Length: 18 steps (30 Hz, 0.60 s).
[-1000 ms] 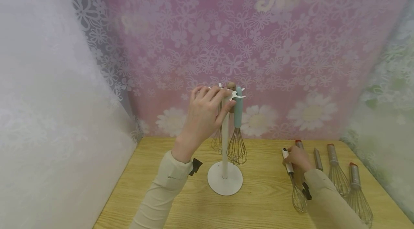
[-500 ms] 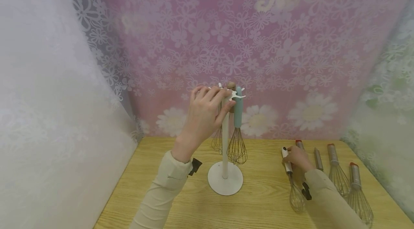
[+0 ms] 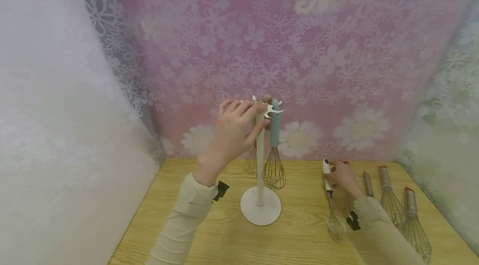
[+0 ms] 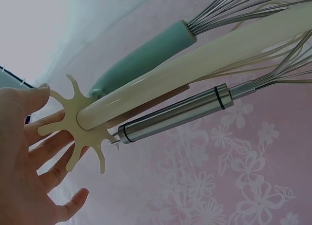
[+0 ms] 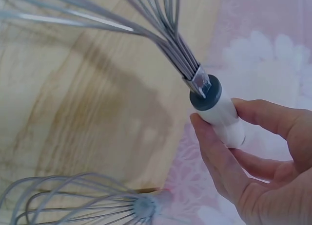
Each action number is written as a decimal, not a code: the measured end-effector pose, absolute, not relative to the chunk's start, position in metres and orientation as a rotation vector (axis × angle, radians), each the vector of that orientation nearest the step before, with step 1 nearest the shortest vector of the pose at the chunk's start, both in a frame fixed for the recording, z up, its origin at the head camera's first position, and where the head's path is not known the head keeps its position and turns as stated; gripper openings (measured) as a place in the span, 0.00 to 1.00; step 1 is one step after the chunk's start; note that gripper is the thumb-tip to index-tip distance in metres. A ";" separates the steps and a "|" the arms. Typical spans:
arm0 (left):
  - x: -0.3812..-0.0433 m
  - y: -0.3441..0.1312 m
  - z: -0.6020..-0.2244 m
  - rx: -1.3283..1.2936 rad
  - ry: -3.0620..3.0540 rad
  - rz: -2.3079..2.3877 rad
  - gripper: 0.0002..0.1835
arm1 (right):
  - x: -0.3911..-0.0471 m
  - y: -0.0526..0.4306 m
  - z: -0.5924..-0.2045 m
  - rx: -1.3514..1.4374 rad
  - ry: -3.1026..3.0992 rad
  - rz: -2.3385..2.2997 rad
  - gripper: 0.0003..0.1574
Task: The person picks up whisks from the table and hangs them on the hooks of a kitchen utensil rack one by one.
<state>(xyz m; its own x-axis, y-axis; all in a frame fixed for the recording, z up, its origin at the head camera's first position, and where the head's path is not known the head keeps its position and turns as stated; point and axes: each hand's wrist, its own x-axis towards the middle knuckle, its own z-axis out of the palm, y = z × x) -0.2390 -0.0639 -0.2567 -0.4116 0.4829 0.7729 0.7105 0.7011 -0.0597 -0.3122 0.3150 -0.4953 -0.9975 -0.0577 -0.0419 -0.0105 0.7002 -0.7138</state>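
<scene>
Centre stage in the head view, a white whisk stand (image 3: 260,165) carries a teal-handled whisk (image 3: 275,125), a brown-handled one (image 3: 267,99) behind it, and a steel-handled whisk (image 4: 175,113) seen in the left wrist view. My left hand (image 3: 233,130) rests on the stand's top, its fingers spread over the hooked disc (image 4: 80,130) and the thumb by one hook. To the right, my right hand (image 3: 344,177) pinches a white-handled whisk (image 5: 222,118) between thumb and fingers. Its wires (image 3: 335,224) point down toward the near side, and its shadow falls on the wood.
On the right of the wooden table (image 3: 209,231) lie several steel whisks, among them one red-tipped whisk (image 3: 385,179) and another (image 3: 411,204) nearer the edge. A grey handle (image 3: 368,184) lies beside them. A pink flowered backdrop (image 3: 232,48) stands behind.
My right hand has lifted the white-handled whisk slightly and shifted it left and away from me. My left hand stays on the stand's top, its wrist a little further left.
</scene>
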 end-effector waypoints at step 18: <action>-0.242 -0.078 -0.255 -1.083 -2.125 -0.514 0.18 | -0.296 0.287 -0.454 -0.224 3.272 -1.294 0.40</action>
<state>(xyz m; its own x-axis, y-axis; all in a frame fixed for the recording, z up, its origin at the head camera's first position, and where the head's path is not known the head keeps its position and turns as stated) -0.2420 -0.0777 -0.2547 -0.4163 0.5463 0.7269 0.8180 0.5740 0.0371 -0.2957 0.2866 -0.4536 -0.9195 0.0240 0.3924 -0.2509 0.7326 -0.6327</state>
